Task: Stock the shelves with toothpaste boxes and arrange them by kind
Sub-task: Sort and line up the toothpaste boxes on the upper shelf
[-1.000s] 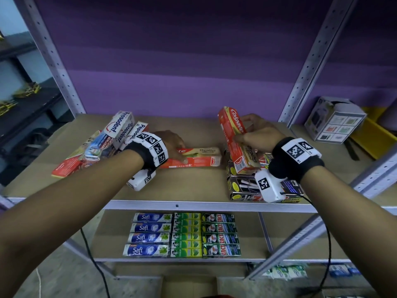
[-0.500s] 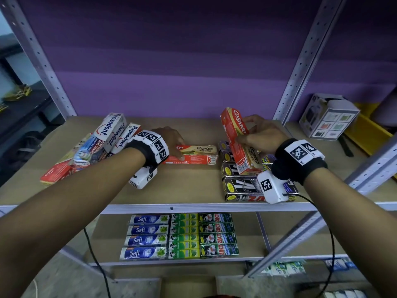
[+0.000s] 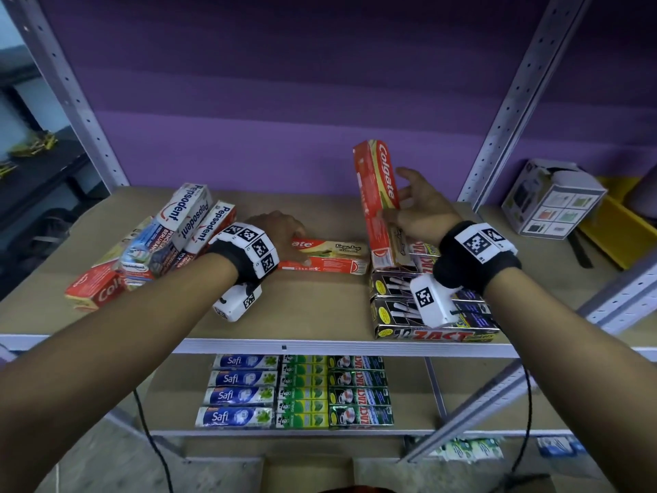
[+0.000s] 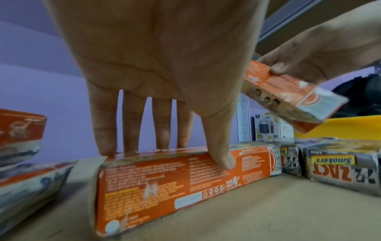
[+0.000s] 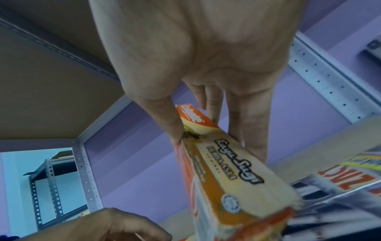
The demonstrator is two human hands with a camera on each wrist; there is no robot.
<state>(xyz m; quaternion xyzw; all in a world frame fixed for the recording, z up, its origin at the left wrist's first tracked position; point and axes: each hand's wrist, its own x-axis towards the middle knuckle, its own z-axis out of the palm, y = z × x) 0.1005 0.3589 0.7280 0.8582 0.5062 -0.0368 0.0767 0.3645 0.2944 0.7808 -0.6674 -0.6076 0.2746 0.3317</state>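
The right hand [image 3: 421,211] pinches a red Colgate box [image 3: 377,202] between thumb and fingers, holding it steeply tilted above the black Zact boxes [image 3: 401,307] that sit just below its wrist. The left hand [image 3: 281,236] lies with straight fingers on top of a second Colgate box [image 3: 329,256] (thumb down its near side), which lies flat on the shelf [image 3: 302,311]. Pepsodent boxes [image 3: 188,215] are piled to that hand's left.
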